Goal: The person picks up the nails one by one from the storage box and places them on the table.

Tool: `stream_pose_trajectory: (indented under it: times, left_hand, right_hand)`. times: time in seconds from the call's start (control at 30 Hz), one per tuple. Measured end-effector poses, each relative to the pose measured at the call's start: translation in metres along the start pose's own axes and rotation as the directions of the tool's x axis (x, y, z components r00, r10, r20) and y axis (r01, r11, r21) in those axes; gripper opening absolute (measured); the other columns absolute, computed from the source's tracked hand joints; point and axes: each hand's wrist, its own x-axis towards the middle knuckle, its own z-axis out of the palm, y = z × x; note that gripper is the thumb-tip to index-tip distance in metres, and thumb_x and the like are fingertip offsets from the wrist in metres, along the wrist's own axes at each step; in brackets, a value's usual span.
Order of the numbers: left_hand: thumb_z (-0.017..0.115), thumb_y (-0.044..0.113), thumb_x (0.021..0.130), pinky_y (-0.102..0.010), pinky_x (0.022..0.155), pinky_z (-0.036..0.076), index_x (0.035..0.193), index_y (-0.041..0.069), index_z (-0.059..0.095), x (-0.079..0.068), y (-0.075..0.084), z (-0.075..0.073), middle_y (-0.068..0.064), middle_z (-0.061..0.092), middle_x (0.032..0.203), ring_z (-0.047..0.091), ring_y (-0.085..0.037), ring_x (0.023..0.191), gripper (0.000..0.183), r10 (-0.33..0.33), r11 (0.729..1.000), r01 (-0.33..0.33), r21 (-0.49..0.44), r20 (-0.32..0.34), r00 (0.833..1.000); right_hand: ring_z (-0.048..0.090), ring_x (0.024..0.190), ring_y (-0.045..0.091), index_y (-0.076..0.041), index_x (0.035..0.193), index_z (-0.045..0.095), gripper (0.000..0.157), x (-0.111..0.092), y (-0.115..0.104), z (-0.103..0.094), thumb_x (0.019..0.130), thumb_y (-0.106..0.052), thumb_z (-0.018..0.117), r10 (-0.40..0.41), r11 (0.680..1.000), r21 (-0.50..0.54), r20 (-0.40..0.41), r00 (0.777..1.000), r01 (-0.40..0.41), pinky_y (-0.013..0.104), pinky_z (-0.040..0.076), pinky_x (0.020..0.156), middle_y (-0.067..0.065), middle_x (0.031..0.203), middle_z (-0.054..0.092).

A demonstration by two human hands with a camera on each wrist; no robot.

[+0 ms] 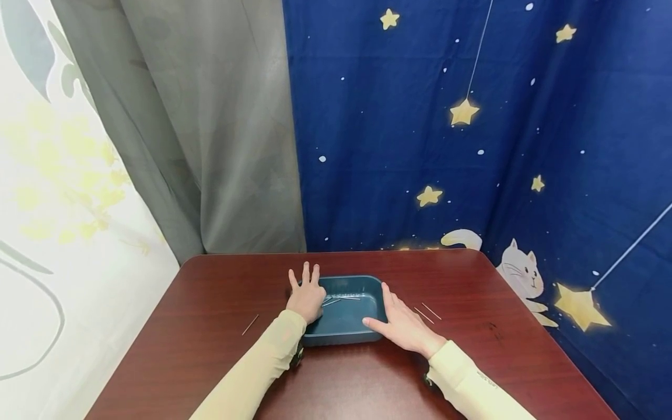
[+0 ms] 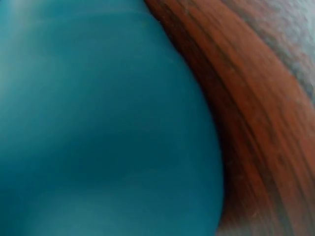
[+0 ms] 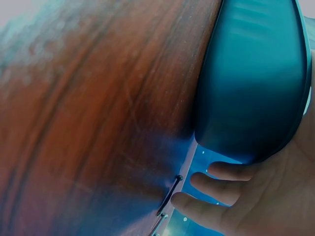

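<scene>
A dark teal plastic tray (image 1: 341,337) sits on the table, with several thin metal nails (image 1: 349,298) lying inside. My left hand (image 1: 306,301) reaches over its left rim. Three fingers are spread straight, while the thumb and index finger bend down inside the tray near the nails. Their tips are hidden, so whether they pinch a nail is unclear. Against the right end of the tray rests my right hand (image 1: 406,326), its fingers straight along the outside and its thumb over the rim. The right wrist view shows those fingers (image 3: 216,189) extended beside the tray wall (image 3: 251,88).
Two nails (image 1: 427,314) lie on the table right of the right hand, and a single nail (image 1: 250,324) lies left of the tray. The reddish-brown table (image 1: 210,291) ends at a grey curtain (image 1: 247,175) and a blue star-patterned curtain (image 1: 394,146).
</scene>
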Motion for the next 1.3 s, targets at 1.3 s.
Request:
stream_pose_trajectory:
  times: [1.3]
  left_hand:
    - [0.073, 0.039, 0.064, -0.077, 0.085, 0.003, 0.052, 0.030, 0.054, -0.005, 0.007, -0.011, -0.016, 0.008, 0.150, -0.015, -0.043, 0.131, 0.025, -0.020, 0.995, 0.021, -0.097, 0.010, 1.000]
  right_hand:
    - [0.026, 0.131, 0.020, -0.020, 0.147, -0.002, 0.105, -0.001, 0.002, -0.001, 0.072, -0.077, 0.044, 0.010, 1.000, -0.006, 0.018, 1.000, -0.010, 0.046, 0.029, 0.100, 0.004, 0.148, 0.022]
